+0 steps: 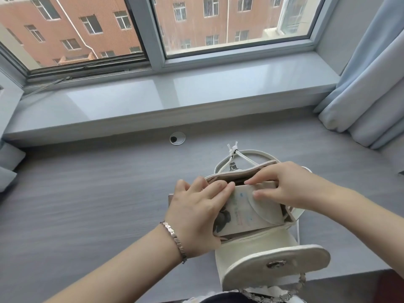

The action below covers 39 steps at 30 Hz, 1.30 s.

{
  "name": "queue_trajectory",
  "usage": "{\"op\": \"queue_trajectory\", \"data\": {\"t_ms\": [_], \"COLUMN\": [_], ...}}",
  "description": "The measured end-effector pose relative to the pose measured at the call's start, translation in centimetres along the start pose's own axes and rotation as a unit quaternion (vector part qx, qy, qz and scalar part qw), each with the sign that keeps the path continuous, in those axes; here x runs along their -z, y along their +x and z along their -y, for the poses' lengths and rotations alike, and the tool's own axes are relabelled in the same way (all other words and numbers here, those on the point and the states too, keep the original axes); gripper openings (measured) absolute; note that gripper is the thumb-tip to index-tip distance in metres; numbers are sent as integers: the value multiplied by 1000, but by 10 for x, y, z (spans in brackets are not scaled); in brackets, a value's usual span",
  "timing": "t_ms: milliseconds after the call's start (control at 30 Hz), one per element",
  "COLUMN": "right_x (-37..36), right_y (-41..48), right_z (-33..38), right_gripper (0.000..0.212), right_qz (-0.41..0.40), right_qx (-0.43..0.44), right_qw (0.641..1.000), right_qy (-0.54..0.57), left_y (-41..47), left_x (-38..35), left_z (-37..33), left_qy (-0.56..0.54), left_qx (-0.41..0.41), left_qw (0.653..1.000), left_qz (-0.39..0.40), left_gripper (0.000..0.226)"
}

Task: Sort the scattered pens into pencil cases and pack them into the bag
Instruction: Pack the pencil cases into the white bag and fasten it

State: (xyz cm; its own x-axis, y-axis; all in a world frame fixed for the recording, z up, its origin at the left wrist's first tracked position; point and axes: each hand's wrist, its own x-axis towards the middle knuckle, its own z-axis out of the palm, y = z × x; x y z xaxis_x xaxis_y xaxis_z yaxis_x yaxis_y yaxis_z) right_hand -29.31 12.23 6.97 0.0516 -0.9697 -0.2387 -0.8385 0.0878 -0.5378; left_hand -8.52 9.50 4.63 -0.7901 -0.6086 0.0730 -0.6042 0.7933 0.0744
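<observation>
On the grey wood-grain desk (87,204), at about 5 o'clock of the view, lies one small cream leather-look bag (258,243), mouth toward 12 o'clock, its rounded flap with metal turn clasp (276,263) folded open toward 6 o'clock.

Item 1: flat pale rectangular pencil case with a printed blue-and-dark design (251,211), resting partway in the bag's mouth and tilted, its near end out. Judged light, fairly stiff in the panel, smooth and a little slippery; best held by its long edges or pressed flat from above as it goes in. Contents not visible.

Item 2: left hand (196,213), metal link bracelet (175,239) at the wrist, closed loosely over the case's 9 o'clock edge, fingertips at the bag's rim.

Item 3: right hand (290,189), fingers bent and spread, thumb on the case's face, fingertips at the 12 o'clock edge; whether it grips or merely presses cannot be told.

Item 4: white drawstring cord with toggle (234,149), at 12 o'clock of the bag; metal chain strap (273,296), at 6 o'clock. Soft walls likely to buckle; hold the mouth open.

No loose pens in view. Packing judged near its end.
</observation>
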Motion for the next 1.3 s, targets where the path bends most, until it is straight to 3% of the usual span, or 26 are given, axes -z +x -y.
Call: {"op": "queue_trajectory", "data": {"t_ms": [133,233,367,433,500,600,733,900,1000,1133,1300], "right_x": [-7,-15,-18,-18,-17,-16,-17,-22,-25,-27,-22], "right_y": [2,4,7,10,13,17,18,8,4,3,-4], "right_z": [8,-2,-26,-36,-41,-46,-46,-42,-46,-50,-47], "right_gripper": [28,25,59,79,86,66,48,45,36,14,38], "right_qz": [-5,-135,-156,-135,-95,-89,-136,-183,-224,-159,-72], "right_qx": [-19,23,-163,-208,-220,-197,-151,-64,-22,-40,-19], "right_qw": [994,975,974,962,946,938,948,977,974,979,992], "right_qy": [-109,-172,27,116,219,271,245,87,7,118,100], "left_y": [6,17,37,45,51,58,60,54,47,46,62], "left_x": [5,16,22,22,21,21,16,20,21,30,39], "left_z": [0,-4,-6,-7,-9,-12,-19,-27,-28,-29,-21], "left_qy": [17,-4,-49,-58,-53,-59,-62,-36,-31,-40,-66], "left_qx": [12,22,41,37,34,63,111,118,120,128,146], "left_qw": [999,995,986,984,983,983,981,974,975,977,971], "left_qz": [37,93,155,162,170,163,147,189,185,169,175], "left_gripper": [84,60,38,35,32,27,24,28,30,28,44]}}
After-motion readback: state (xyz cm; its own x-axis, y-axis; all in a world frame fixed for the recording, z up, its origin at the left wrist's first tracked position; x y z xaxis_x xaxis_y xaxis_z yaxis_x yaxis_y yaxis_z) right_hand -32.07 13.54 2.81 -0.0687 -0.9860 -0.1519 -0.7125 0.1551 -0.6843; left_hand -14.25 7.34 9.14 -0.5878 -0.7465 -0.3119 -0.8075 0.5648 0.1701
